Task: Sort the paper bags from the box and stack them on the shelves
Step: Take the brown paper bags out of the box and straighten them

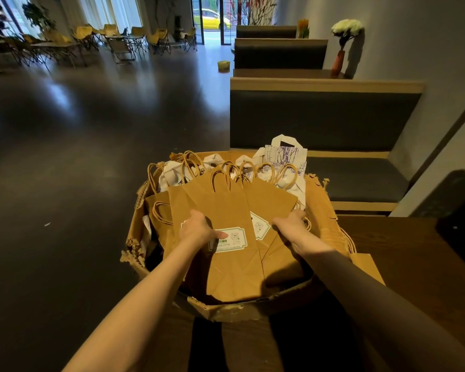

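Closest to me, the person's two bare forearms reach forward and down over a torn cardboard box (253, 308), which stands partly on a dark wooden tabletop (414, 253) at the right. The left hand (199, 228) lies on the top brown paper bag (226, 210), the thumb stretched over a white label (230, 238) with green print, and the fingers curled around the left edge of the bag, so this grip pinches the bag. The right hand (290, 224) holds the right edge of a second brown bag (273, 204) that lies under the first one and shows its own label; the fingers go behind the edge, and this grip also closes on the paper. Both bags lie flat and tilted inside the box, with their twisted paper handles (220, 179) pointing away from the person. More brown bags fill the box around them, and at the far side some white bags (282, 154) with purple drawing stand upright against the wall of the box. Behind the box there is a bench seat with dark cushion (357, 178) and a high backrest. Farther along the wall a vase with white flowers (345, 38) stands on a ledge. At the left the dark shiny floor (78, 130) runs to yellow folding chairs (134, 36) near the windows, and through a glass door a yellow car (211, 18) is seen outside.
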`<state>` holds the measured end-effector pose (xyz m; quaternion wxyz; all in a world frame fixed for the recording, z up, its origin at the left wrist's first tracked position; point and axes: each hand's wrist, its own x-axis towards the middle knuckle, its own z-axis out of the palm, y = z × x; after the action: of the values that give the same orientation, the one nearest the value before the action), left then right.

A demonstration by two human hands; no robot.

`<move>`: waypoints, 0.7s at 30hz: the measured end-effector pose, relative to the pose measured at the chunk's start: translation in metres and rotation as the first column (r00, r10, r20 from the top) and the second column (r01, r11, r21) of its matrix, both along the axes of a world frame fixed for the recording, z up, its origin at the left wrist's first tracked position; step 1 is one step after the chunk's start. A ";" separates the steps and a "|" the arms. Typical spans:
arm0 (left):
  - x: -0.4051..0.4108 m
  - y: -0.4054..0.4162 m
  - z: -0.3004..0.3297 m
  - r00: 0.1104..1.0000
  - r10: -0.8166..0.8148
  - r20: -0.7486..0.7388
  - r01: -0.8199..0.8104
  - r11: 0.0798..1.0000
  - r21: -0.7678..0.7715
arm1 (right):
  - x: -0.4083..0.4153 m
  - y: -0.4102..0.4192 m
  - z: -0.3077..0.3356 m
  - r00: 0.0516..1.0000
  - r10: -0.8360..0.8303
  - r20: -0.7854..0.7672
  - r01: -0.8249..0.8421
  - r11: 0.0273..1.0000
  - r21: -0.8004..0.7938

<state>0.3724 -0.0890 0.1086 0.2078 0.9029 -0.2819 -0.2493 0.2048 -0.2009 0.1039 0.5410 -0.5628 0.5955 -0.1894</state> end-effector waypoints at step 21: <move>0.024 0.022 0.028 0.945 -0.095 -0.313 -0.051 0.903 -0.427 | -0.009 0.003 0.046 0.969 0.224 0.106 -0.194 0.952 -0.235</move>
<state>0.3965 -0.0667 0.1364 0.4423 0.7777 -0.3019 -0.3293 0.1957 -0.1982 0.1500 0.5295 -0.6662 0.4707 -0.2331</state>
